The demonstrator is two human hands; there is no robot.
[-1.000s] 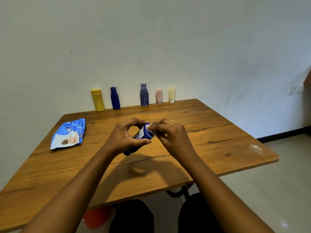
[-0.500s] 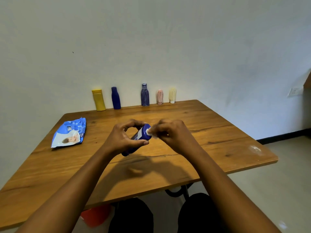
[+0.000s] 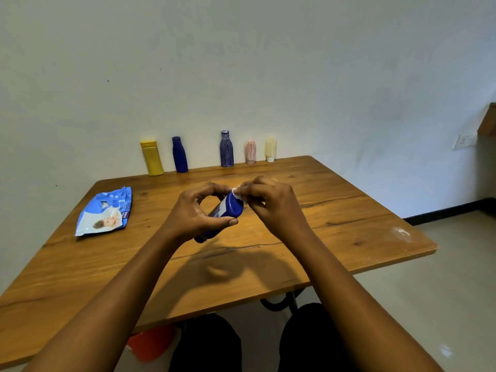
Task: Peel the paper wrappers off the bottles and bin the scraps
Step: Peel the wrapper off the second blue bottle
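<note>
The left hand (image 3: 198,210) is curled round a dark blue plastic bottle (image 3: 230,209), holding it tilted just above the wooden tabletop (image 3: 335,237) at the centre of the frame. The right hand (image 3: 271,205) pinches a small white paper scrap (image 3: 235,191) at the bottle's upper end. A pale label patch (image 3: 218,210) shows on the bottle's side, so I'd judge this one only partly peeled.

Against the wall, upper middle, stand a yellow flat bottle (image 3: 152,158), a plain blue bottle (image 3: 179,154), a blue striped bottle (image 3: 226,149), a pink ribbed bottle (image 3: 250,152) and a cream ribbed bottle (image 3: 270,149). The last three may be wrapped; they are too small to tell. An orange container (image 3: 150,345) under the tabletop, lower centre, could be the bin. I'd say most of the job remains.
</note>
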